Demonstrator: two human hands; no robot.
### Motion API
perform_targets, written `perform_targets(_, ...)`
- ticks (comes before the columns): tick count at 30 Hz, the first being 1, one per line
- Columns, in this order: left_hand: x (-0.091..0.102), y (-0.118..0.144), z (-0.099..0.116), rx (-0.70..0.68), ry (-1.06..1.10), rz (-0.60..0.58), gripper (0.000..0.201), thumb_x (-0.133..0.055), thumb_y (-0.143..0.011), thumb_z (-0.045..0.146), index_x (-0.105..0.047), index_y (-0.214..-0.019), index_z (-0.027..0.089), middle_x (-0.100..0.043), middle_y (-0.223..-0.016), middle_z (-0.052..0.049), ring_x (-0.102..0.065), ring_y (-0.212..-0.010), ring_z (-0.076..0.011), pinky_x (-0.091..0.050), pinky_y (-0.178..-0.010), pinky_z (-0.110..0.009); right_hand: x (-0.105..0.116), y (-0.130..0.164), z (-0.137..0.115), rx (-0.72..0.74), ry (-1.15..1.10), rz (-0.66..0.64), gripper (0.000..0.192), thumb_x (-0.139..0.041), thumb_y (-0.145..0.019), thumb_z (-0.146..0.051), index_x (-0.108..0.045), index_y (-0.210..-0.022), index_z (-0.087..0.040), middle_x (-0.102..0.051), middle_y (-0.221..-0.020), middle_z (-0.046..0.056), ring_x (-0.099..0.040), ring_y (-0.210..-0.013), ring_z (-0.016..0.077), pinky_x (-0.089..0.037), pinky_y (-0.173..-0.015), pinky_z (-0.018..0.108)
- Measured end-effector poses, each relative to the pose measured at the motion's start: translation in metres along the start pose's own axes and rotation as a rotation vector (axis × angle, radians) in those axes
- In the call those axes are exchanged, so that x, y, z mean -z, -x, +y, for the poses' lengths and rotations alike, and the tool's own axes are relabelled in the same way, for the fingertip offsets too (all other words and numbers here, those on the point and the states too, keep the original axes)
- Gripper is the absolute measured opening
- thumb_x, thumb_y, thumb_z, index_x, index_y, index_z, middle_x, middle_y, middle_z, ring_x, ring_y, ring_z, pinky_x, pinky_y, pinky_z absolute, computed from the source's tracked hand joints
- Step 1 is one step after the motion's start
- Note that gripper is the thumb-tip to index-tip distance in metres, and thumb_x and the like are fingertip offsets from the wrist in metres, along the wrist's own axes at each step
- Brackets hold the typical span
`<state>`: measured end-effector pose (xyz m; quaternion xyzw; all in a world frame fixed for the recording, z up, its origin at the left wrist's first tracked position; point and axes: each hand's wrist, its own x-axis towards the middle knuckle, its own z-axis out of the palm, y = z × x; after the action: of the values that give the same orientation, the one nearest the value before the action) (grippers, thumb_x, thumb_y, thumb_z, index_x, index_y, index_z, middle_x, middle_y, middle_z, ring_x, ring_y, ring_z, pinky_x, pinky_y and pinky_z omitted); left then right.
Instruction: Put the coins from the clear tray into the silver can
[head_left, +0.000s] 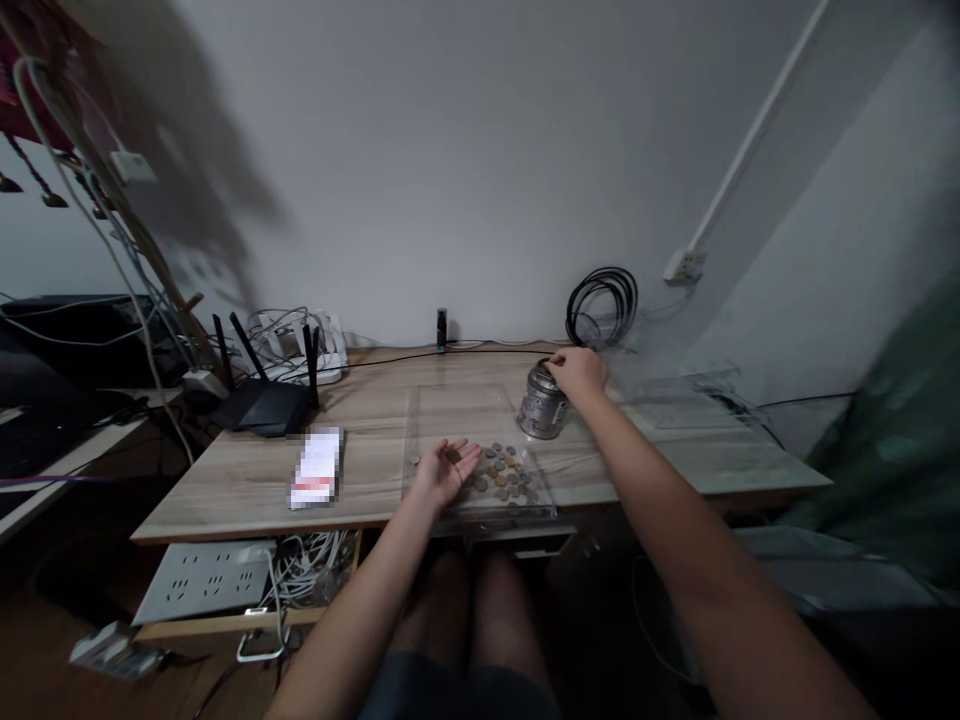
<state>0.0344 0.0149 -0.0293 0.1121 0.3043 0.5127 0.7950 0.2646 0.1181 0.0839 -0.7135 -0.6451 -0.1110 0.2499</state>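
My left hand is palm up over a clear tray, its fingers spread out and a brownish coin resting on it. Several silver and gold coins lie scattered in the tray, just right of this hand. A grey and purple patterned tin stands upright at the tray's right side. At the top of the tin is my right hand, with thumb and fingers pinched together. What it pinches is hidden by the fingers.
Left on the desk are a black router, a white device and a phone with a lit screen. A small dark bottle and a coiled black cable stand by the wall. Below, an open drawer holds a power strip.
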Motion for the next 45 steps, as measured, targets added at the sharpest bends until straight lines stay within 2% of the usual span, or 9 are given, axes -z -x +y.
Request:
perform_targets(3,-0.001,0.002,0.000,-0.026,-0.016,-0.061,0.036,-0.035,-0.082,0.035,-0.052,-0.098,0.007,-0.057,-0.101,-0.019,-0.059,-0.093,-0.0211,-0.049,-0.072,-0.032,0.007,0.039,-0.028,0.292,-0.015,0.019,0.037,-0.040,-0.084,-0.035,-0.058,-0.110,-0.017,-0.058,-0.106,0.013,-0.046,-0.098,0.0243,-0.035,-0.079,0.033)
perform_targets(8,-0.006,0.008,0.000,-0.087,-0.068,-0.178,0.041,-0.031,-0.085,0.043,-0.056,-0.090,0.010,-0.061,-0.090,-0.012,-0.058,-0.087,-0.0178,-0.045,-0.079,-0.033,-0.016,0.127,-0.076,0.785,-0.123,-0.359,0.028,-0.044,-0.083,-0.034,-0.061,-0.101,-0.022,-0.060,-0.098,0.006,-0.050,-0.092,0.0177,-0.035,-0.074,0.026)
perform_targets(12,-0.010,0.012,-0.002,-0.080,-0.125,-0.213,0.042,-0.029,-0.086,0.045,-0.056,-0.093,0.013,-0.060,-0.094,-0.010,-0.057,-0.089,-0.0162,-0.045,-0.079,-0.032,-0.021,0.128,-0.073,0.700,-0.105,-0.333,0.029,-0.037,-0.086,-0.029,-0.064,-0.092,-0.019,-0.062,-0.088,0.007,-0.053,-0.082,0.0157,-0.035,-0.070,0.024)
perform_targets(16,-0.009,0.010,-0.006,-0.077,-0.212,-0.145,0.031,-0.038,-0.084,0.035,-0.055,-0.100,0.015,-0.057,-0.107,-0.011,-0.056,-0.095,-0.0163,-0.045,-0.075,-0.028,0.007,0.055,-0.030,0.262,-0.117,0.005,0.035,-0.034,-0.086,-0.033,-0.064,-0.096,-0.017,-0.063,-0.094,0.010,-0.055,-0.085,0.0197,-0.037,-0.069,0.027)
perform_targets(24,-0.002,0.005,-0.003,-0.454,-0.865,0.054,0.028,-0.039,-0.079,0.026,-0.059,-0.096,0.014,-0.059,-0.104,-0.010,-0.056,-0.089,-0.0165,-0.045,-0.070,-0.026,0.007,-0.015,0.014,-0.051,0.048,-0.171,0.024,-0.055,-0.072,-0.030,-0.068,-0.084,-0.014,-0.063,-0.089,0.017,-0.055,-0.081,0.0256,-0.037,-0.065,0.033)
perform_targets(28,0.000,0.008,0.005,-0.504,-1.746,-0.064,0.024,-0.060,-0.064,0.025,-0.064,-0.086,0.016,-0.060,-0.093,-0.009,-0.056,-0.086,-0.0210,-0.042,-0.076,-0.029,0.005,0.004,0.000,0.050,0.038,-0.124,0.033,-0.046,-0.080,-0.035,-0.064,-0.098,-0.014,-0.060,-0.098,0.017,-0.053,-0.088,0.0270,-0.036,-0.069,0.035)
perform_targets(31,-0.001,0.006,0.005,-0.449,-2.053,-0.191,0.029,-0.059,-0.065,0.027,-0.062,-0.093,0.018,-0.059,-0.091,-0.009,-0.058,-0.079,-0.0218,-0.042,-0.069,-0.029,-0.001,0.044,-0.022,0.271,0.032,-0.174,0.028,-0.042,-0.081,-0.032,-0.064,-0.095,-0.020,-0.062,-0.097,0.011,-0.054,-0.088,0.0234,-0.037,-0.071,0.032)
perform_targets(36,-0.002,-0.001,-0.002,-0.483,-2.096,-0.273,0.020,-0.048,-0.071,0.020,-0.060,-0.086,0.016,-0.060,-0.085,-0.010,-0.057,-0.072,-0.0198,-0.040,-0.065,-0.027,-0.027,0.119,-0.047,0.662,-0.022,-0.587,0.022,-0.051,-0.076,-0.028,-0.063,-0.092,-0.020,-0.064,-0.092,0.008,-0.055,-0.089,0.0195,-0.036,-0.072,0.025)
perform_targets(45,0.005,0.005,0.002,-0.405,-2.062,-0.180,0.018,-0.052,-0.064,0.015,-0.056,-0.082,0.017,-0.060,-0.076,-0.005,-0.055,-0.071,-0.0180,-0.039,-0.061,-0.025,-0.047,0.118,-0.040,0.536,-0.022,-0.824,0.017,-0.052,-0.069,-0.014,-0.060,-0.085,-0.015,-0.064,-0.077,0.004,-0.056,-0.070,0.0129,-0.034,-0.056,0.019)
